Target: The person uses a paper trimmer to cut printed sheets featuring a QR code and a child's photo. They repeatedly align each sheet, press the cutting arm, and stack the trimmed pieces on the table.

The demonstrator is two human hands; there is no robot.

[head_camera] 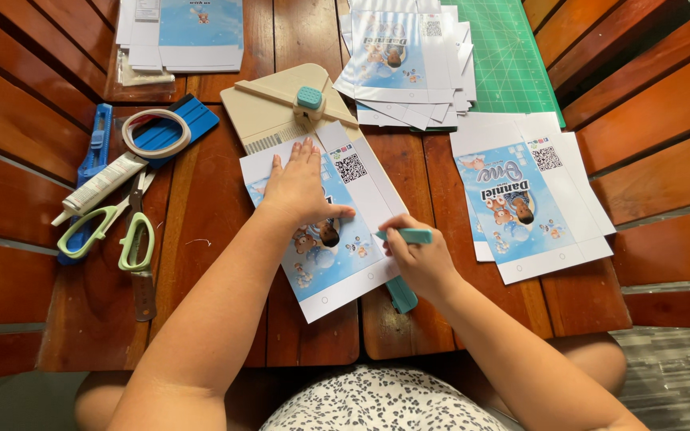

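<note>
Setting: a reddish-brown wooden slatted bench seen from above, with a green cutting mat at 1 o'clock.
Sheet in hand: a printed paper sheet, blue and white with a cartoon picture, lies flat at the centre of the bench, its top edge tucked under a beige paper trimmer at 12 o'clock.
Left hand: the left hand presses flat on the sheet, fingers spread and pointing to 12 o'clock; its grip is released, palm down, pinning rather than grasping.
Right hand: the right hand is clenched around a teal tool, its tip touching the sheet's right edge; a teal part shows below the fist at 6 o'clock.
Handling: the sheet looks light, thin and flexible, likely to slide or crease; a flat palm on its middle holds it best, and lifting would go by an edge or corner.
Nearby, 3 o'clock: more printed sheets of the same kind, overlapping.
Nearby, 12 to 1 o'clock: a stack of sheets.
Nearby, 9 o'clock: green-handled scissors, a tape roll, a white tube, a blue utility knife.
</note>
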